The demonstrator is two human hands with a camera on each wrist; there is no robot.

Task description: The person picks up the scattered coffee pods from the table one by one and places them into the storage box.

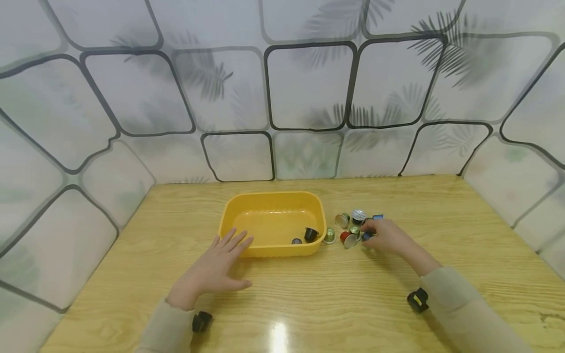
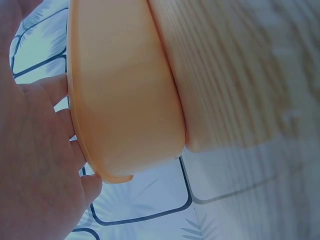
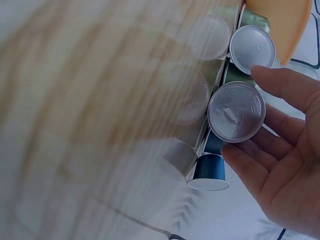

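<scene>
My left hand [image 1: 207,274] is spread with straight fingers at the near left rim of a yellow plastic bin [image 1: 273,251]. In the left wrist view its fingers [image 2: 55,90] reach past the rim, and the thumb stands away. My right hand [image 1: 386,238] is at a cluster of coffee capsules on the table. Its thumb and fingers curl about a dark blue capsule [image 1: 367,237]; in the right wrist view a silver-lidded capsule [image 3: 236,112] sits between them. A red capsule [image 1: 345,237] and green capsules [image 1: 329,236] lie to the left.
Inside the bin, near its right front corner, are a black capsule [image 1: 311,235] and a small dark grey one [image 1: 296,241]. A silver-lidded capsule [image 1: 359,215] and a bright blue one [image 1: 377,216] lie behind the cluster. A patterned curtain [image 1: 238,157] surrounds the wooden table [image 1: 331,304].
</scene>
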